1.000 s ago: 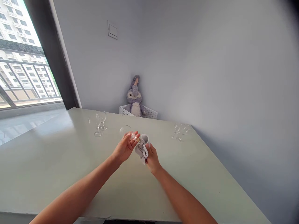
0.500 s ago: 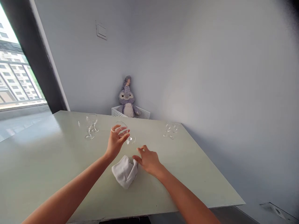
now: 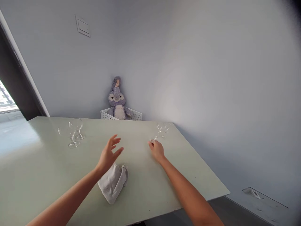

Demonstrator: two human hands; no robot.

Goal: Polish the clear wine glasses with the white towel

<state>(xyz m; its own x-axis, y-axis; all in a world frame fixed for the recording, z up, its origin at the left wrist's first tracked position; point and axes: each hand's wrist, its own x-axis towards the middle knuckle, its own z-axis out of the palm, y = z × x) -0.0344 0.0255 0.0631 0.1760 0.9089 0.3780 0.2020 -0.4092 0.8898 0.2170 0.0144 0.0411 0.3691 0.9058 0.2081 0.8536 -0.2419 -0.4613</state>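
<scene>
My left hand (image 3: 111, 154) hovers over the table with its fingers spread and nothing in them. Just below it lies a crumpled white cloth (image 3: 114, 185), partly covered by my wrist. Farther right, my right hand (image 3: 157, 149) is closed low over the table. A bit of clear glass (image 3: 152, 140) shows at its fingertips, apparently the stemmed glass, mostly hidden by the hand. Right behind this hand stand two small stemmed glasses (image 3: 166, 127). On the left side of the table are two larger stemmed glasses (image 3: 73, 143), close together.
The pale green table (image 3: 145, 191) ends at a slanting right edge beside the wall. Behind its far edge, a purple plush toy (image 3: 119, 111) sits in a white perforated basket (image 3: 138, 115). A wall switch (image 3: 83, 26) is at upper left.
The stemmed glass has left my left hand, which is now open. My right hand has moved from beside the cloth toward the small glasses and closed. The view has turned right.
</scene>
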